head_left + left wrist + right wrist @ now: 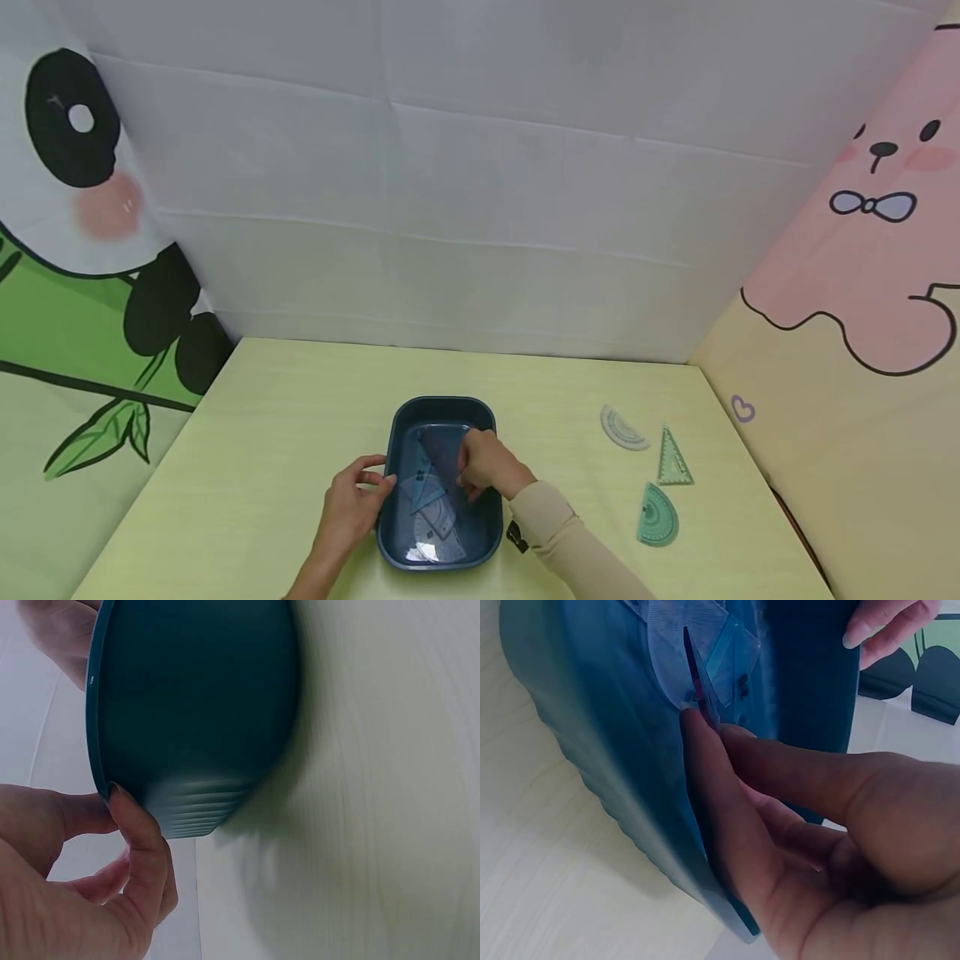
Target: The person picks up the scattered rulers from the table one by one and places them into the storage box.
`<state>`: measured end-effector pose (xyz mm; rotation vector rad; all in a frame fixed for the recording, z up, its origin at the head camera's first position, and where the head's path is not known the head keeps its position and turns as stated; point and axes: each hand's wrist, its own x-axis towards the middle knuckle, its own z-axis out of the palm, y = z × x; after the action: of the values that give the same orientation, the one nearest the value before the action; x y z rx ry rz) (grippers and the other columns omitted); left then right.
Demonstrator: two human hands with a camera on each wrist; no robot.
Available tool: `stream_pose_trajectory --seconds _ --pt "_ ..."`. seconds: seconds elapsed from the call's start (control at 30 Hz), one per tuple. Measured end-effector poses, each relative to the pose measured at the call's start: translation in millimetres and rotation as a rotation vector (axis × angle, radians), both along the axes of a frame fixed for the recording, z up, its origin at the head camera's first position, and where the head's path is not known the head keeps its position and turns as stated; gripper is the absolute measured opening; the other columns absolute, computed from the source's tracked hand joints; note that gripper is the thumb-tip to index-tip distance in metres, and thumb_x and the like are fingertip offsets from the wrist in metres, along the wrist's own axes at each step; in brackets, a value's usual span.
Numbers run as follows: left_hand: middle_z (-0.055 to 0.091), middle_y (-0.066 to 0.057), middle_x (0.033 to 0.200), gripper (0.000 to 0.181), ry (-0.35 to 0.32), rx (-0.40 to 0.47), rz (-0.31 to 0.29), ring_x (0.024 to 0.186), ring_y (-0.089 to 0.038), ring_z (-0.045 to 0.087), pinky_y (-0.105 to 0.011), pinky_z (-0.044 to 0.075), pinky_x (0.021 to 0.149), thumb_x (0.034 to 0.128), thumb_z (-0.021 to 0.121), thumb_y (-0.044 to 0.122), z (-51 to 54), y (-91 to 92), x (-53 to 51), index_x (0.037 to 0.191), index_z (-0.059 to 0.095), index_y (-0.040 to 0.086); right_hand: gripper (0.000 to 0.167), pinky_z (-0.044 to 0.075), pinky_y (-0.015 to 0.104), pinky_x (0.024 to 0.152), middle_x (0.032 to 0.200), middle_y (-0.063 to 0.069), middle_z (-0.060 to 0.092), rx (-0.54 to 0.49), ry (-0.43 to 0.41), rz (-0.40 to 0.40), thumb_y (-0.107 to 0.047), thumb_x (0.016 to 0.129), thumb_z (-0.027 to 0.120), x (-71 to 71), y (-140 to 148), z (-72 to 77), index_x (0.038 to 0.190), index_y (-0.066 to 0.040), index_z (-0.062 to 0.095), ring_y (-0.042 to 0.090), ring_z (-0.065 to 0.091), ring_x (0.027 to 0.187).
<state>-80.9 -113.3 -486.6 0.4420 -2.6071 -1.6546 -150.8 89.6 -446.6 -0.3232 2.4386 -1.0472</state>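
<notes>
A dark blue plastic basin [480, 533] sits on the table. My left hand [352, 500] pinches its left rim between thumb and fingers, as the left wrist view shows up close. Inside the basin, my right hand [487, 462] pinches a thin, see-through purplish set square [697, 675], seen nearly edge-on in the right wrist view. Below it on the basin floor lie a clear set square [422, 477] and a clear protractor [437, 533], overlapping. Their exact number cannot be told.
To the right on the table lie a clear protractor [622, 429], a green set square [674, 460] and a green protractor [658, 517], apart from one another. A small black object [517, 537] shows beside the right sleeve. Printed cloth walls surround the table.
</notes>
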Motion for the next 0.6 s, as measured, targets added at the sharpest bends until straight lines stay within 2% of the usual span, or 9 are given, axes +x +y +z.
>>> stream_pose_trajectory --seconds 0.2,0.43,0.6 --pt "0.067 -0.007 0.087 0.037 0.001 -0.006 0.001 0.065 -0.015 0.059 -0.030 0.048 0.055 0.0934 0.073 0.011 0.8 0.2 -0.3 0.126 0.064 -0.004 0.020 0.060 0.040 0.056 0.068 0.015 0.063 0.048 -0.023 -0.008 0.018 0.084 0.071 -1.5 -2.6 -1.0 0.073 0.004 0.061 0.033 0.072 0.061" --pt "0.066 -0.008 0.088 0.036 -0.002 0.002 0.007 0.066 -0.016 0.059 -0.030 0.049 0.054 0.0931 0.072 0.010 1.4 0.1 0.4 0.126 0.065 -0.003 0.019 0.060 0.042 0.056 0.065 0.017 0.066 0.084 -0.007 0.004 0.016 0.086 0.068 -2.9 -5.3 -6.0 0.071 0.006 0.064 0.033 0.071 0.058" --pt "0.066 -0.008 0.088 0.037 -0.006 0.006 0.002 0.066 -0.016 0.059 -0.031 0.049 0.054 0.0935 0.072 0.010 1.3 0.7 0.1 0.126 0.064 -0.004 0.023 0.059 0.041 0.056 0.060 0.016 0.066 0.126 0.020 0.016 0.015 0.087 0.068 -2.3 -7.2 -7.2 0.067 0.004 0.064 0.032 0.071 0.056"
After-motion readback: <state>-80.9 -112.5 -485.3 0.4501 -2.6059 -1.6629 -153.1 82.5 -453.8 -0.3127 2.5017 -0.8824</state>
